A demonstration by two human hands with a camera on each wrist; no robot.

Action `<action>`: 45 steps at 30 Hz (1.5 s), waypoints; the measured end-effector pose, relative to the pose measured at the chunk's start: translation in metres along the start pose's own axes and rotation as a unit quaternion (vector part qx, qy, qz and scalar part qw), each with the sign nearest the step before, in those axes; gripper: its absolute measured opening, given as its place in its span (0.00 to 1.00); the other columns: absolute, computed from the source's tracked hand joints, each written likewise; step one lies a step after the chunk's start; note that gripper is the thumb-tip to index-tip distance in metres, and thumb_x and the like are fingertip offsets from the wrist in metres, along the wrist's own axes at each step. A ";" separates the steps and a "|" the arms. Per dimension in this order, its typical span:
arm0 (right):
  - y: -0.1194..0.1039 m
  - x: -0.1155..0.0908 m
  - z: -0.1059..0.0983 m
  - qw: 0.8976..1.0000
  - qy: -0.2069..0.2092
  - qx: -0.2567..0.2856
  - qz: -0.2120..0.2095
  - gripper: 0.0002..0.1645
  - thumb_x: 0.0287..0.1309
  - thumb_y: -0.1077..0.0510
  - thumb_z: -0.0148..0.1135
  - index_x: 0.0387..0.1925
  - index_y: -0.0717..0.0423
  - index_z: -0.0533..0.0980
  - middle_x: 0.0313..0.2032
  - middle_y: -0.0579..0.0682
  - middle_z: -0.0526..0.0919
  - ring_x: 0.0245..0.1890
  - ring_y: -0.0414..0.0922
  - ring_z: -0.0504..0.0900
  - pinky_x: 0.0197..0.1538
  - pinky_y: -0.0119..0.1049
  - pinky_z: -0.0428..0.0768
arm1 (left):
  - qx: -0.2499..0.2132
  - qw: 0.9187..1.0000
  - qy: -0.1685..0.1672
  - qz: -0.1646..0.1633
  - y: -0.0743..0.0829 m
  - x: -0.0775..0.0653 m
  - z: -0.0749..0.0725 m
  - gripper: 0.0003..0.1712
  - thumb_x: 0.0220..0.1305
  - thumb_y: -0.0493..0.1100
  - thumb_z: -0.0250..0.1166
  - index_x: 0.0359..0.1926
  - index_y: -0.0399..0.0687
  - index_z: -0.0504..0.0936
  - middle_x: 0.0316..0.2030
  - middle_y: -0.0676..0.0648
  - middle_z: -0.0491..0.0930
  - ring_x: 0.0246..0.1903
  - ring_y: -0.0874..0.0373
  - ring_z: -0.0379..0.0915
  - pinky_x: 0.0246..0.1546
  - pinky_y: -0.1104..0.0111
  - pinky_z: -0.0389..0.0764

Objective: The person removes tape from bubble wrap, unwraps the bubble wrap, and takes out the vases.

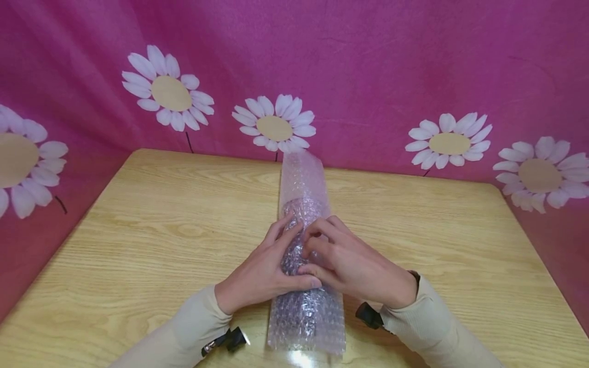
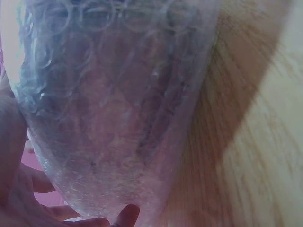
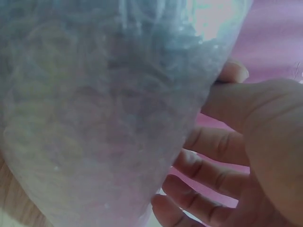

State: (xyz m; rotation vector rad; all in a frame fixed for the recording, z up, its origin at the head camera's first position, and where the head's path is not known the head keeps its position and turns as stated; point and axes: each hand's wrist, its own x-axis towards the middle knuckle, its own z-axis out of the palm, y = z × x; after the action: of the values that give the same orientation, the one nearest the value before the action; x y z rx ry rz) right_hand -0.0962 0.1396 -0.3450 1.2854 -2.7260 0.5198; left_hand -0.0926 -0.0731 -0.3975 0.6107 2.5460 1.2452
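A long bundle of clear bubble wrap [image 1: 309, 319] lies lengthwise on the table, wrapped around something dark that I cannot make out. My left hand [image 1: 259, 268] rests on its left side with fairly straight fingers, its thumb reaching across the top. On the right side, my right hand [image 1: 354, 260] touches the wrap with bent, spread fingertips; nothing shows between thumb and fingers. Bubbles of the wrap [image 2: 109, 94] fill much of the left wrist view, fingertips at its lower edge. In the right wrist view, several fingers [image 3: 220, 146] lie along the wrap's side.
Pale wood-grain table [image 1: 161, 230] extends around the bundle. Behind it hangs a pink cloth [image 1: 359, 76] printed with white daisies. The flat far end of the wrap reaches the table's back edge. Small black devices [image 1: 368, 315] sit at both wrists.
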 end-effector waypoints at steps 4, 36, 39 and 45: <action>-0.002 0.000 0.000 1.000 0.000 0.000 -0.002 0.08 0.65 0.48 0.71 0.36 0.48 0.85 0.46 0.42 0.81 0.51 0.40 0.74 0.55 0.37 0.80 | -0.002 1.000 -0.001 0.001 0.000 0.000 0.001 0.62 0.54 0.70 0.75 0.83 0.65 0.52 0.84 0.50 0.40 0.80 0.39 0.52 0.75 0.39 0.64; -0.002 0.000 -0.002 0.998 0.015 -0.052 -0.037 0.08 0.65 0.48 0.70 0.39 0.48 0.85 0.39 0.40 0.85 0.48 0.43 0.77 0.57 0.39 0.80 | -0.004 1.000 -0.002 -0.003 0.001 0.000 0.001 0.63 0.53 0.72 0.74 0.82 0.64 0.52 0.84 0.53 0.40 0.81 0.43 0.51 0.76 0.42 0.64; -0.003 0.000 -0.002 0.997 0.023 -0.067 -0.041 0.08 0.65 0.48 0.71 0.38 0.48 0.85 0.39 0.40 0.85 0.48 0.43 0.77 0.57 0.39 0.80 | -0.005 1.000 -0.001 -0.002 0.001 0.000 0.001 0.63 0.53 0.71 0.75 0.83 0.64 0.52 0.84 0.53 0.41 0.80 0.43 0.52 0.76 0.42 0.64; -0.004 -0.001 -0.001 0.994 0.037 -0.084 -0.053 0.07 0.65 0.49 0.71 0.36 0.47 0.84 0.38 0.40 0.84 0.47 0.43 0.77 0.56 0.38 0.79 | -0.003 1.000 0.002 0.001 0.000 0.000 0.002 0.63 0.53 0.70 0.75 0.83 0.64 0.52 0.84 0.52 0.41 0.80 0.41 0.52 0.76 0.42 0.64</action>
State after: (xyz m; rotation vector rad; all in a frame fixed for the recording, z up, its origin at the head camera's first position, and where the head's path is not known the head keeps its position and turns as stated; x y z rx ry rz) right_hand -0.0927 0.1382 -0.3429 1.3296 -2.5618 0.3153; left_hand -0.0916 -0.0721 -0.3983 0.6100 2.5460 1.2552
